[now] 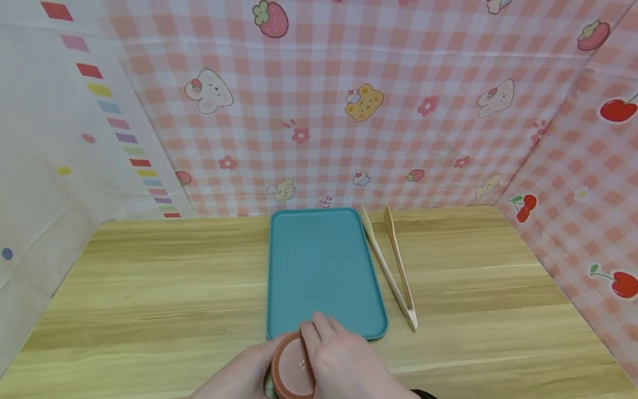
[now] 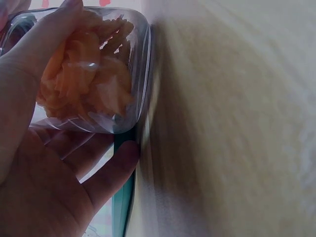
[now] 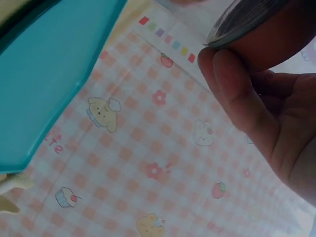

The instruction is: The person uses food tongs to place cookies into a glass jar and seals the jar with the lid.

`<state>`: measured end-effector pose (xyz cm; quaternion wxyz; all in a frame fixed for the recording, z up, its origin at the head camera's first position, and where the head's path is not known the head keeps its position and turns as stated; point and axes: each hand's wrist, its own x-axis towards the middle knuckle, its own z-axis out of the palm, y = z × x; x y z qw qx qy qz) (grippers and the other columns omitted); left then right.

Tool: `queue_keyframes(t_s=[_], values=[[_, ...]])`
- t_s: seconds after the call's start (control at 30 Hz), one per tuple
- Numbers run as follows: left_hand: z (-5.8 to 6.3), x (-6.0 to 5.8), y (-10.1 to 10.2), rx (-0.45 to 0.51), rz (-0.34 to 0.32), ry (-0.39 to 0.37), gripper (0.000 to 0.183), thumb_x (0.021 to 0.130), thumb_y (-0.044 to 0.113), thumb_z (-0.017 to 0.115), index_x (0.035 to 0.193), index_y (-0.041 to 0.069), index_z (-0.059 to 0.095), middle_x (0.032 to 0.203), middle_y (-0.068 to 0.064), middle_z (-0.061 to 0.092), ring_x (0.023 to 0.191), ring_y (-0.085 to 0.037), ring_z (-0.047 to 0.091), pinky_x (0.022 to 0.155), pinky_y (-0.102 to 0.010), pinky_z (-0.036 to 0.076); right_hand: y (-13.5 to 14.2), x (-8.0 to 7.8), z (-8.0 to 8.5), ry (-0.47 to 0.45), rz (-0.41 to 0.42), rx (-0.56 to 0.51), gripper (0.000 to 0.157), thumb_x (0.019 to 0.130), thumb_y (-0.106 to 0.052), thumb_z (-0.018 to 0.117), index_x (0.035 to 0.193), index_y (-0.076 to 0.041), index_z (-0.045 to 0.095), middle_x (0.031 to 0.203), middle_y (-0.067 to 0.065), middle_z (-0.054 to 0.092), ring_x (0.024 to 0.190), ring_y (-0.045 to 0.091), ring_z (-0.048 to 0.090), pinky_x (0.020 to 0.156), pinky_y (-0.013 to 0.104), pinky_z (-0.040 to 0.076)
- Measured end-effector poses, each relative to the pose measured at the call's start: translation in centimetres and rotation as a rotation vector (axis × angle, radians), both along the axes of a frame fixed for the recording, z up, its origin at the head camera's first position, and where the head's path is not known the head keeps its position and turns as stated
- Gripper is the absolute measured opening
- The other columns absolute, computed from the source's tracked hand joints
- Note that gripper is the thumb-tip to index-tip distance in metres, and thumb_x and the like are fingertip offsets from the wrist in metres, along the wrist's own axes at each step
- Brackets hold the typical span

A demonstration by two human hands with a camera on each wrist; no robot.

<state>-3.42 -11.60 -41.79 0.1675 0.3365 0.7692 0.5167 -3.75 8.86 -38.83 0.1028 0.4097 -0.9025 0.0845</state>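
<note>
A clear jar point(image 2: 89, 74) with orange, ruffled pieces inside is near the front edge of the table. My left hand point(image 1: 244, 368) grips it, thumb across one side and fingers around the other, as the left wrist view shows. Over the jar is a round reddish-brown lid point(image 1: 291, 368), and whether it is fully seated I cannot tell. My right hand point(image 1: 344, 360) holds this lid by its edge, fingers curled over it. In the right wrist view, the fingers point(image 3: 232, 79) touch the lid's side. Most of the jar is hidden from the head view.
Just beyond the hands lies a teal tray point(image 1: 324, 271) on the wooden table point(image 1: 164, 293). Wooden tongs point(image 1: 394, 271) lie along its right side, their hinged end towards me. Checked cloth point(image 1: 319, 83) hangs behind the table and on the right.
</note>
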Motion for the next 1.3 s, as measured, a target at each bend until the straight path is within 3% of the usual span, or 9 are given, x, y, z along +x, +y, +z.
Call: queue_keyframes(t_s=[0.1, 0.2, 0.3, 0.4, 0.5, 0.67, 0.83, 1.1, 1.3], values=[[-3.9, 0.1, 0.2, -0.013, 0.114, -0.058, 0.069, 0.079, 0.040, 0.077, 0.141, 0.033, 0.046, 0.128, 0.012, 0.057, 0.112, -0.009, 0.056, 0.091, -0.028, 0.047, 0.2, 0.0, 0.0, 0.018, -0.009, 0.035, 0.061, 0.071, -0.050, 0.073, 0.109, -0.004, 0.060, 0.095, 0.001, 0.051, 0.076, 0.011, 0.051, 0.056, 0.017, 0.045], [-5.2, -0.2, 0.1, -0.028, 0.123, -0.060, 0.075, 0.077, 0.044, 0.077, 0.143, 0.034, 0.044, 0.131, 0.013, 0.055, 0.115, -0.008, 0.055, 0.093, -0.028, 0.045, 1.0, -0.5, 0.4, -0.035, 0.058, 0.052, 0.071, 0.076, -0.055, 0.070, 0.123, -0.003, 0.058, 0.106, 0.003, 0.054, 0.087, 0.012, 0.055, 0.059, 0.017, 0.047], [-5.0, -0.2, 0.0, -0.083, 0.110, 0.005, 0.078, 0.076, 0.047, 0.077, 0.144, 0.036, 0.040, 0.133, 0.015, 0.053, 0.115, -0.007, 0.054, 0.093, -0.029, 0.045, 2.0, -1.3, 1.0, -0.076, 0.196, 0.053, 0.080, 0.083, -0.057, 0.064, 0.140, -0.004, 0.048, 0.126, 0.003, 0.051, 0.110, 0.015, 0.053, 0.079, 0.021, 0.049], [-5.0, -0.2, -0.1, -0.109, 0.121, 0.077, 0.072, 0.076, 0.049, 0.076, 0.140, 0.037, 0.044, 0.128, 0.018, 0.055, 0.111, -0.005, 0.056, 0.091, -0.029, 0.046, 2.6, -1.8, 1.4, -0.130, 0.339, 0.020, 0.076, 0.091, -0.054, 0.056, 0.148, -0.009, 0.039, 0.141, -0.003, 0.042, 0.127, 0.011, 0.041, 0.098, 0.023, 0.039], [-5.2, -0.3, -0.2, -0.104, 0.114, 0.086, 0.068, 0.078, 0.047, 0.075, 0.139, 0.036, 0.046, 0.127, 0.017, 0.056, 0.108, -0.005, 0.057, 0.091, -0.027, 0.046, 2.8, -2.2, 1.5, -0.231, 0.414, -0.014, 0.070, 0.095, -0.058, 0.043, 0.151, -0.016, 0.036, 0.146, -0.010, 0.036, 0.131, 0.003, 0.033, 0.104, 0.021, 0.031], [-5.3, -0.3, -0.2, -0.099, 0.115, 0.089, 0.069, 0.078, 0.047, 0.076, 0.139, 0.035, 0.046, 0.127, 0.016, 0.056, 0.108, -0.005, 0.057, 0.091, -0.027, 0.046, 2.5, -2.4, 1.4, -0.286, 0.398, -0.034, 0.067, 0.093, -0.062, 0.042, 0.146, -0.020, 0.042, 0.142, -0.017, 0.039, 0.126, -0.002, 0.035, 0.101, 0.018, 0.033], [-5.0, -0.1, 0.0, -0.109, 0.131, 0.140, 0.069, 0.077, 0.048, 0.075, 0.138, 0.036, 0.046, 0.126, 0.018, 0.056, 0.107, -0.004, 0.057, 0.090, -0.026, 0.046, 2.1, -2.1, 1.2, -0.247, 0.365, -0.055, 0.064, 0.093, -0.063, 0.044, 0.140, -0.021, 0.049, 0.137, -0.018, 0.043, 0.123, -0.002, 0.039, 0.098, 0.019, 0.036], [-4.2, 0.3, 0.2, -0.100, 0.137, 0.086, 0.067, 0.076, 0.049, 0.076, 0.136, 0.040, 0.047, 0.123, 0.020, 0.058, 0.105, -0.003, 0.059, 0.087, -0.026, 0.047, 1.7, -1.8, 1.0, -0.178, 0.343, -0.032, 0.058, 0.092, -0.058, 0.050, 0.135, -0.018, 0.052, 0.131, -0.014, 0.047, 0.112, 0.003, 0.047, 0.090, 0.019, 0.042], [-4.3, 0.2, 0.2, -0.096, 0.132, 0.102, 0.068, 0.076, 0.049, 0.076, 0.137, 0.039, 0.047, 0.123, 0.020, 0.058, 0.105, -0.004, 0.059, 0.087, -0.026, 0.048, 1.7, -1.8, 1.0, -0.208, 0.340, -0.040, 0.059, 0.092, -0.060, 0.048, 0.134, -0.019, 0.052, 0.131, -0.015, 0.047, 0.111, 0.002, 0.046, 0.089, 0.018, 0.042]])
